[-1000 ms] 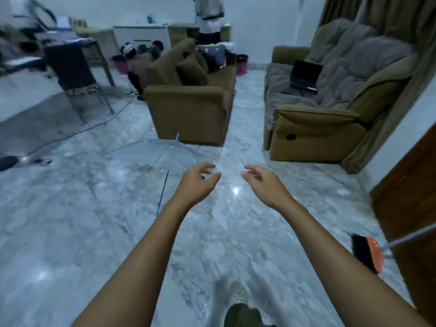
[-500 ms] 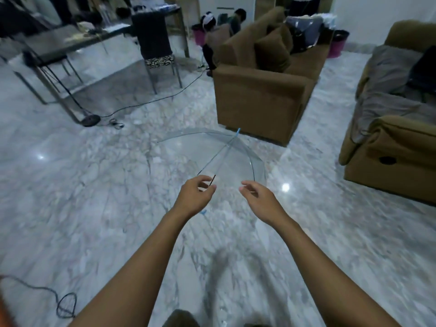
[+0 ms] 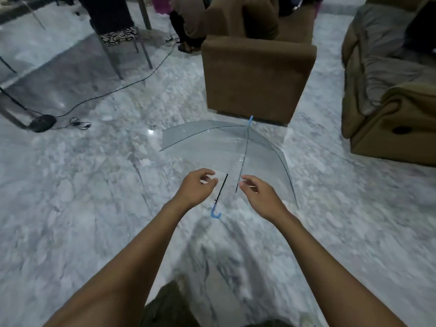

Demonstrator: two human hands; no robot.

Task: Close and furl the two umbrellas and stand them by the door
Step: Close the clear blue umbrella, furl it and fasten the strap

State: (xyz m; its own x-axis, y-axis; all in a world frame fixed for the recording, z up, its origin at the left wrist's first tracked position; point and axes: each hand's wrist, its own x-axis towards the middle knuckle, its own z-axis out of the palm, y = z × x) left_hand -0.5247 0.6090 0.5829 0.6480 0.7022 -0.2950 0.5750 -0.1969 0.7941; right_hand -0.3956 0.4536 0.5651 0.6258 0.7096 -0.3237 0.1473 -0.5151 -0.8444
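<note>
Both your arms reach forward, left hand point(image 3: 197, 186) and right hand point(image 3: 258, 193) loosely curled, holding nothing, flanking the dark shaft point(image 3: 222, 187). The open clear umbrella point(image 3: 212, 145) lies on the marble floor point(image 3: 94, 185) before the brown armchair point(image 3: 254, 76), blue handle point(image 3: 215, 214) toward you.

— What did the ground look like?
— A glossy grey-white marble floor point(image 3: 70, 208) ran right across the view.

— And the seating?
— A brown armchair point(image 3: 257, 76) stood at twelve o'clock. At two o'clock was a brown sofa point(image 3: 401, 128) with a grey blanket point(image 3: 382, 64) draped over its seat.

— Anything further left?
— At eleven o'clock stood a metal-legged chair point(image 3: 132, 50) with dark cloth over a black-and-white patterned edge. A black cable point(image 3: 132, 83) trailed across the floor to a black puck-shaped object point(image 3: 42, 120) at ten o'clock, and a small coil of wire point(image 3: 80, 123) lay just beside it.

— Anyone else?
— A person point(image 3: 186, 22) sat low just left of the armchair, only partly in view.
</note>
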